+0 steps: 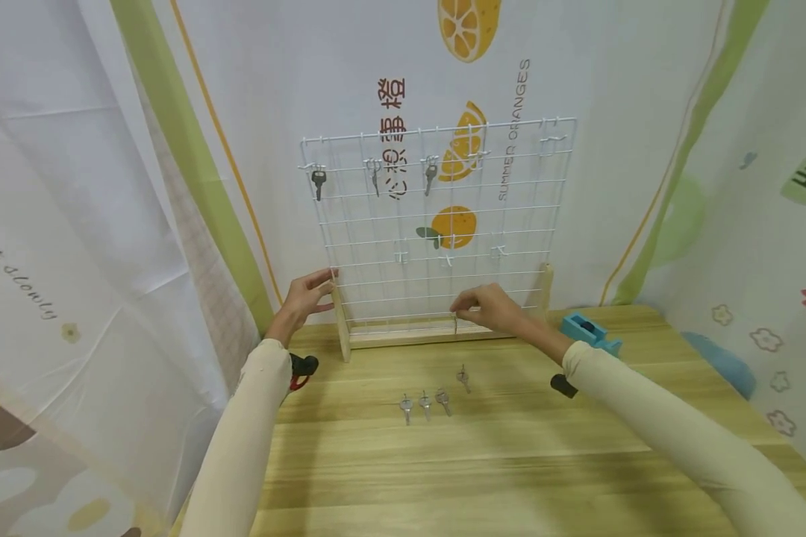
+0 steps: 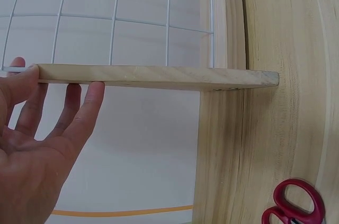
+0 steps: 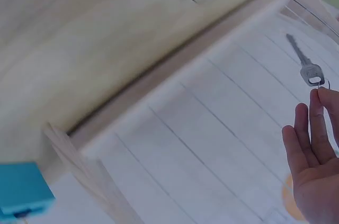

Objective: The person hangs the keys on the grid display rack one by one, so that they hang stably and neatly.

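Right hand (image 1: 489,307) pinching one ringed silver metal key (image 3: 311,73); four more keys (image 1: 426,404) below it; left hand (image 1: 302,298) gripping pale wooden upright (image 2: 153,73).

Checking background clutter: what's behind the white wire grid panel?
Through its openings: white fabric printed with oranges and dark characters. The bare right hand covers a patch; anything beyond the fabric is hidden.
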{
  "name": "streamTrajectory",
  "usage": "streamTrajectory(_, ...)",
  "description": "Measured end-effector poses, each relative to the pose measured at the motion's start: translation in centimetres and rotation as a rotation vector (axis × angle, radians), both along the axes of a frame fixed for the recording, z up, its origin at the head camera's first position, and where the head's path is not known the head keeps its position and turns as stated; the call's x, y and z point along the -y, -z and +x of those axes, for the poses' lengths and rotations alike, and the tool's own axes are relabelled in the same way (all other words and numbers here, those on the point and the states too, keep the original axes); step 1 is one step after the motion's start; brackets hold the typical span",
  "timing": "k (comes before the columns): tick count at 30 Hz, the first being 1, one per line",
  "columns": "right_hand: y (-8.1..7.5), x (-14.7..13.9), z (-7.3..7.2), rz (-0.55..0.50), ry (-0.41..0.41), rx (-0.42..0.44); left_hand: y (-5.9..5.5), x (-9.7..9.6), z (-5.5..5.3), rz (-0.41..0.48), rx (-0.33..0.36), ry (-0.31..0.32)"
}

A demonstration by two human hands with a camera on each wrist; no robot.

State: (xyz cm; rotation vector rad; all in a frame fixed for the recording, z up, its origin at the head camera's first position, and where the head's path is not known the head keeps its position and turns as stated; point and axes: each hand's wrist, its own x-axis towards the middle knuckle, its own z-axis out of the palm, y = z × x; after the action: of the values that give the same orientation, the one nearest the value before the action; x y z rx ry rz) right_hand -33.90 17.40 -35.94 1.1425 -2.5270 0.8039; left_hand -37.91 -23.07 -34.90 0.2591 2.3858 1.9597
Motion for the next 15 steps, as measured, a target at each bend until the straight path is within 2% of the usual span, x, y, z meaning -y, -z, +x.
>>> streamTrajectory(15, -8.8, -1.2, 0.1, -0.004, 0.079, -0.111, -0.3, 0.2, 0.3, 0.015, 0.016, 0.014)
